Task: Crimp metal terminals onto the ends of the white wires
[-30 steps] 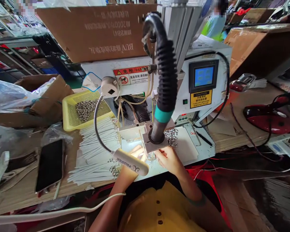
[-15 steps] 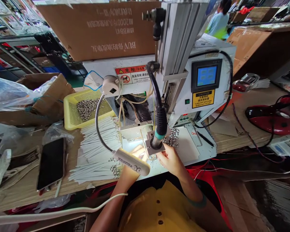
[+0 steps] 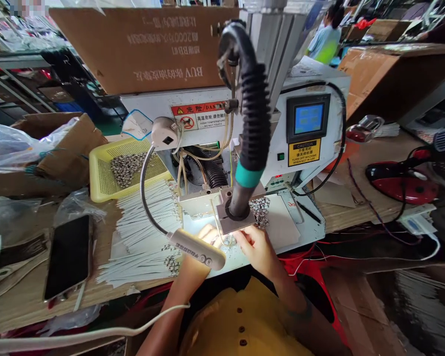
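Both of my hands are at the white base plate (image 3: pixel 282 217) of a benchtop machine, under its metal head block (image 3: pixel 235 215). My right hand (image 3: pixel 257 247) is closed, thumb and index finger pinched together just below the block. What it pinches is too small to make out. Opposite it, my left hand (image 3: pixel 207 235) has its fingers curled in bright light, partly covered by the lamp head (image 3: pixel 198 249); whatever it grips is hidden. A black ribbed handle with a teal ring (image 3: pixel 250 175) rises from the block. Small metal parts (image 3: pixel 259 210) are heaped behind my right hand.
White strips with metal ends (image 3: pixel 144 217) lie left of the machine. Behind them stands a yellow basket (image 3: pixel 94 173) of small metal parts. A phone (image 3: pixel 68 257) lies far left. The machine bears a touchscreen (image 3: pixel 309 118). A red-and-black device (image 3: pixel 400 183) sits right.
The machine's head block and ribbed handle have risen toward the camera. My hands stay close together beneath it. The whole view has shifted slightly.
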Demonstrator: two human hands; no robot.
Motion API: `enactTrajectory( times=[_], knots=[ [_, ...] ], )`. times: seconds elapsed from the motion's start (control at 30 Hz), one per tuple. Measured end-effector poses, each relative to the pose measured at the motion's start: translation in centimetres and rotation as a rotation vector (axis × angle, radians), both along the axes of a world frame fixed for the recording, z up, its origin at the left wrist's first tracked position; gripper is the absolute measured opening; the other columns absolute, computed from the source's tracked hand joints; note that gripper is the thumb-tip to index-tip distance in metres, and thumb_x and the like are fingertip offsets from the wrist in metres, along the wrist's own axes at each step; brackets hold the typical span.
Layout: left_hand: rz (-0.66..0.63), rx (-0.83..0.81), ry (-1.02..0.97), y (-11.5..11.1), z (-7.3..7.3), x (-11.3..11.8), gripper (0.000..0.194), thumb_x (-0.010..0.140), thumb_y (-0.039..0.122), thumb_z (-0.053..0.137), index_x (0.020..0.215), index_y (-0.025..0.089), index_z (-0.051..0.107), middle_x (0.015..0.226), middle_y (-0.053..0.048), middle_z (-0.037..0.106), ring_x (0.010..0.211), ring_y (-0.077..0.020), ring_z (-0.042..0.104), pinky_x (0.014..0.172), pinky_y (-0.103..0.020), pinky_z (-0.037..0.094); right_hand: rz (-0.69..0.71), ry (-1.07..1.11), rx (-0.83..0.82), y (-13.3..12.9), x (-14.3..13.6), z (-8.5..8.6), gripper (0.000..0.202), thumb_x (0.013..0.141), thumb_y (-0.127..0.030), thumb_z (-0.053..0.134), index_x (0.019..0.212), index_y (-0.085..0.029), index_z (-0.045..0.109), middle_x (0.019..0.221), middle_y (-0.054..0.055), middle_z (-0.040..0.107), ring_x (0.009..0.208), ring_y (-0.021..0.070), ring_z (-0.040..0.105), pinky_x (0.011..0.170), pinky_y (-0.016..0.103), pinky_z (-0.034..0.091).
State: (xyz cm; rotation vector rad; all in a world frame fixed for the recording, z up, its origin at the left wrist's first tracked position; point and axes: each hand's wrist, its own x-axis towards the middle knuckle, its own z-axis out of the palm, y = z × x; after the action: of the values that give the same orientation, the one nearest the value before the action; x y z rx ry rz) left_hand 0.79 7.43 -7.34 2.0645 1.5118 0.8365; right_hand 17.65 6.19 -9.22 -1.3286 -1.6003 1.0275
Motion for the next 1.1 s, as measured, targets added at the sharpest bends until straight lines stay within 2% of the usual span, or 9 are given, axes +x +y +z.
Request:
enactTrajectory(
  times=[0.1,0.2,0.27,0.37,0.5,0.6,0.77,0.93,1.1],
  knots=[
    [0.027,0.178,0.119,-1.2,0.9,-3.9,0.026,0.084,0.021,0.044,0.069,0.022,0.065,0.064,-0.003,0.060,0.066,-0.0173,0.059,0.057,-0.025,0.045,0.007,-0.229,0.130,-1.4,1.5,0.9,0.024,0.092,-0.026,0.043,0.073,-0.019,0.055,0.066,0.001,0.059,0.061,0.0126,0.053,0.059,0.024,0.039],
    [0.317,0.381,0.312,-2.2,0.9,-8.6,0.019,0.087,0.023,0.049,0.092,0.019,0.067,0.080,-0.004,0.064,0.068,-0.0152,0.059,0.058,-0.024,0.043,-0.237,-0.420,0.168,-1.5,4.5,0.4,0.020,0.091,-0.024,0.042,0.077,-0.019,0.055,0.070,0.004,0.061,0.064,0.0158,0.055,0.063,0.027,0.040],
    [0.346,0.400,0.360,-2.5,0.0,-10.9,0.021,0.089,0.027,0.049,0.099,0.018,0.066,0.083,-0.004,0.064,0.074,-0.0158,0.060,0.065,-0.025,0.045,-0.366,-0.502,0.217,-0.7,6.4,-0.6,0.015,0.089,-0.026,0.045,0.080,-0.019,0.055,0.075,0.006,0.060,0.071,0.0193,0.056,0.067,0.030,0.043],
    [0.272,0.339,0.347,-2.8,-2.2,-12.5,0.025,0.091,0.029,0.045,0.094,0.018,0.067,0.083,-0.005,0.064,0.080,-0.0179,0.060,0.076,-0.029,0.048,-0.353,-0.522,0.315,0.4,7.7,-2.4,0.013,0.087,-0.026,0.045,0.081,-0.020,0.055,0.078,0.008,0.060,0.078,0.0224,0.056,0.071,0.034,0.045],
    [0.257,0.155,0.312,-3.1,-3.4,-12.6,0.025,0.091,0.028,0.045,0.094,0.020,0.068,0.090,-0.006,0.066,0.087,-0.0189,0.060,0.083,-0.033,0.048,-0.297,-0.590,0.439,0.8,7.8,-3.7,0.016,0.087,-0.031,0.045,0.079,-0.021,0.054,0.076,0.009,0.060,0.077,0.0247,0.055,0.072,0.037,0.044],
    [0.275,0.048,0.296,-2.7,-2.6,-12.1,0.024,0.091,0.027,0.045,0.092,0.019,0.067,0.090,-0.005,0.067,0.088,-0.0195,0.060,0.083,-0.034,0.048,-0.277,-0.649,0.484,0.9,8.1,-4.2,0.020,0.088,-0.034,0.043,0.077,-0.021,0.053,0.072,0.009,0.059,0.072,0.0254,0.054,0.069,0.038,0.043],
    [0.338,0.064,0.347,0.1,-1.8,-10.0,0.018,0.088,0.020,0.049,0.092,0.019,0.067,0.095,-0.006,0.066,0.093,-0.0220,0.058,0.086,-0.036,0.047,-0.271,-0.709,0.493,1.3,8.5,-4.4,0.028,0.089,-0.040,0.038,0.074,-0.021,0.053,0.069,0.010,0.061,0.067,0.0263,0.056,0.064,0.038,0.043],
    [0.364,0.024,0.438,1.8,-1.9,-8.6,0.012,0.086,0.018,0.052,0.081,0.019,0.063,0.093,-0.008,0.062,0.089,-0.0242,0.055,0.080,-0.036,0.046,-0.411,-0.549,0.323,0.0,8.1,-3.0,0.031,0.085,-0.046,0.046,0.086,-0.018,0.061,0.077,0.010,0.067,0.065,0.0232,0.061,0.060,0.033,0.046],
    [0.310,0.065,0.388,2.2,-2.1,-9.9,0.018,0.088,0.017,0.043,0.079,0.019,0.058,0.086,-0.007,0.061,0.086,-0.0220,0.056,0.079,-0.035,0.046,-0.114,-0.109,-0.026,-1.1,6.4,-1.4,0.031,0.083,-0.047,0.052,0.089,-0.020,0.066,0.067,0.003,0.063,0.054,0.0160,0.056,0.051,0.027,0.046]
  ],
)
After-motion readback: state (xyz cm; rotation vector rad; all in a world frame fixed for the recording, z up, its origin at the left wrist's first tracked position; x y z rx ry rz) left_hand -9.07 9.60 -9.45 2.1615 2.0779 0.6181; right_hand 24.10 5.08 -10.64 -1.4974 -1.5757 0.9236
